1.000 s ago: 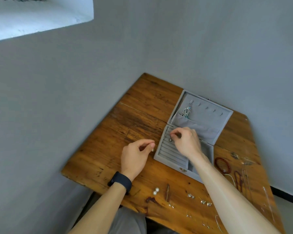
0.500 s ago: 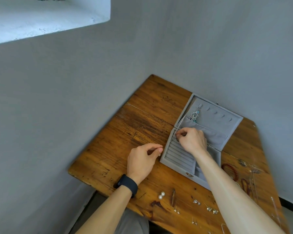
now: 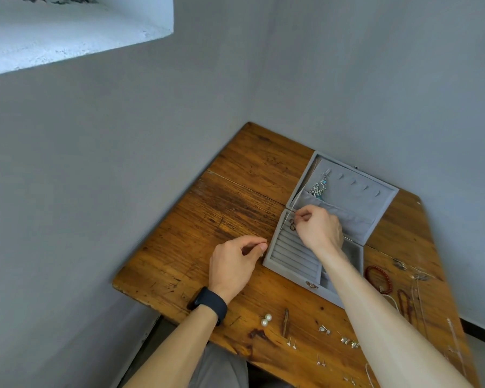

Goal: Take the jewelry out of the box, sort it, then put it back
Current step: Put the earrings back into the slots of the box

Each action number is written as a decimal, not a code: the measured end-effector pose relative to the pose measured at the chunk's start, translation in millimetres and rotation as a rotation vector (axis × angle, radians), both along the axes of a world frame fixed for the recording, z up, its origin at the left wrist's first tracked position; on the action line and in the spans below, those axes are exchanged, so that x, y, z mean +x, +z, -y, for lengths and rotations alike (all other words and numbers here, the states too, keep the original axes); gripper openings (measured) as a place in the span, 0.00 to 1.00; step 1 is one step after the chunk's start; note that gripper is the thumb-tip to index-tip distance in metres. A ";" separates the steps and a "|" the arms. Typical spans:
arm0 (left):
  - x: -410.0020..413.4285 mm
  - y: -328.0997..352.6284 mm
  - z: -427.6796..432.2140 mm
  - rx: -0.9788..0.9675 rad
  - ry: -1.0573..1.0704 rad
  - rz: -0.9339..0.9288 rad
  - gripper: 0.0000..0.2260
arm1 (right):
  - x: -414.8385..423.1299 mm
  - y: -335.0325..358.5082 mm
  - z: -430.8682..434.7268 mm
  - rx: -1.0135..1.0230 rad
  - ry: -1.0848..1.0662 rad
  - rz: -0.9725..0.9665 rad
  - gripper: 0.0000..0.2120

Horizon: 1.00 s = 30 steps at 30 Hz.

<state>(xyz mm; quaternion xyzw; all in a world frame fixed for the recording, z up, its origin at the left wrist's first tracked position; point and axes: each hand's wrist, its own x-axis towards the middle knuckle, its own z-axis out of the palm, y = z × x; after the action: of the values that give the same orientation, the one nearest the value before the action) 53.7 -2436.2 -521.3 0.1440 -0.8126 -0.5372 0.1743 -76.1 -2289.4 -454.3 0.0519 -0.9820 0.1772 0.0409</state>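
A grey velvet jewelry box (image 3: pixel 272 263) lies open on the wooden table (image 3: pixel 235 197). A dangling silver earring (image 3: pixel 318 189) hangs inside its lid. My right hand (image 3: pixel 318 229) is over the ridged ring slots at the box's far left corner, fingers pinched on a small dark ring (image 3: pixel 292 224). My left hand (image 3: pixel 235 261) rests on the table just left of the box, thumb and forefinger pinched together; something tiny may be between them, too small to tell.
Loose jewelry lies along the table's near edge: pearl studs (image 3: pixel 266 319), several small silver earrings (image 3: pixel 347 340). At the right are a red bead bracelet (image 3: pixel 378 278), a darker bead strand (image 3: pixel 405 302) and thin chains (image 3: pixel 420 298). Grey walls close in behind the table.
My right hand shifted slightly toward the box's far left corner, and the small ring now shows at its fingertips. The left hand stayed beside the box. The camera view drifted.
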 end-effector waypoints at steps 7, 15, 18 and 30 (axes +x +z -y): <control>0.0 1.8 -0.5 -0.012 0.013 -0.003 0.05 | 20.0 -8.7 -10.3 -0.012 0.166 0.010 0.12; 0.6 3.9 1.7 0.049 -0.019 0.013 0.04 | 38.8 -1.5 -28.3 0.014 0.145 -0.084 0.11; -3.4 13.3 6.2 0.200 -0.093 0.027 0.05 | 61.3 -6.5 -60.1 0.053 0.143 -0.168 0.10; -80.3 51.2 -21.8 -0.294 -0.309 0.143 0.03 | 88.4 -52.3 -106.7 0.086 -0.017 -0.153 0.27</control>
<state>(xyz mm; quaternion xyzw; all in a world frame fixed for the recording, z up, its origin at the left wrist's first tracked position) -26.5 -2414.4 -470.1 0.0283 -0.9049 -0.4217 0.0510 12.3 -2182.8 -506.7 0.0586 -0.9831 0.1303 0.1148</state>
